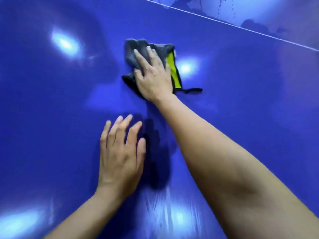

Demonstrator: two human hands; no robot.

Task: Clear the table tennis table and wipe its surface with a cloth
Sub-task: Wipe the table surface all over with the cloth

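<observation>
Looks down on a glossy dark blue table tennis desk (51, 118), with a thin white painted line (224, 21) crossing its far right part at a slant. Presses a crumpled grey microfibre cloth (133, 49) against the desk with the right hand (153, 75). Lays the fingers (139, 57) straight and spread over the grey fabric, released and not clenched, with the thumb at the near left fold of the cloth. Shows a yellow-green panel (174, 71) of the cloth just to the right of this hand, and a short black strap (193, 90) lying on the desk at the near right corner of the cloth. Finds the cloth well short of the white line, on the near side of it. Holds the left hand (119, 157) nearer, left of the right forearm, palm down over bare desk, its fingers (120, 125) straight, slightly apart, grasping nothing. Cannot tell whether touching the surface or just above it, because blurred. Shows pale streaks (164, 204) on the desk between the two forearms, and bright round lamp reflections (64, 44) on the sheen.
</observation>
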